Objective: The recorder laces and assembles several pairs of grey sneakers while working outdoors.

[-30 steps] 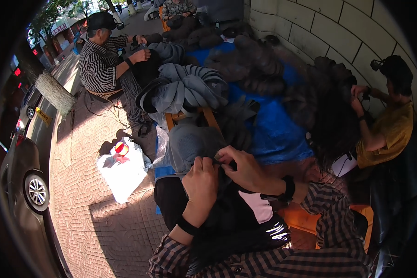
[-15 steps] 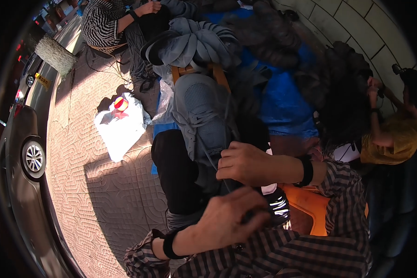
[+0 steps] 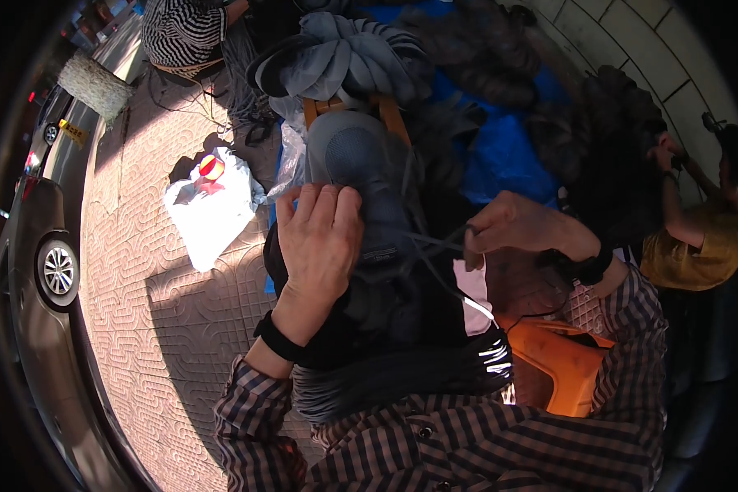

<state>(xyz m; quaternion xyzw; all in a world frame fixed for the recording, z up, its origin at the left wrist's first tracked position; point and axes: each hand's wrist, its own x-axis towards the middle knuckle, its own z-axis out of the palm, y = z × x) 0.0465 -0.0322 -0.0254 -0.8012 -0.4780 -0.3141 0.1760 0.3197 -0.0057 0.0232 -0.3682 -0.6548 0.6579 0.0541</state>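
A grey mesh shoe upper (image 3: pixel 361 148) lies before me, its toe pointing away, at a wooden frame (image 3: pixel 395 123). My left hand (image 3: pixel 320 238) is closed at the left side of the shoe, back of the hand upward. Its fingertips are hidden, so what it grips cannot be made out. To the right of the shoe, my right hand (image 3: pixel 525 225) pinches a dark grey shoelace (image 3: pixel 435 243), which runs across from the shoe's opening. Across my lap lies a thick bundle of grey laces (image 3: pixel 394 373).
Beyond the shoe sits a pile of grey shoe parts (image 3: pixel 344 61). Dark shoe parts lie on a blue sheet (image 3: pixel 508 164). An orange stool (image 3: pixel 549 361) is near my right side. A white bag (image 3: pixel 213 213) lies on the pavement. Other people sit far left and right.
My left hand has moved up and forward from my lap to the shoe's left side. My right hand has moved right and slightly up, drawing the lace out sideways.
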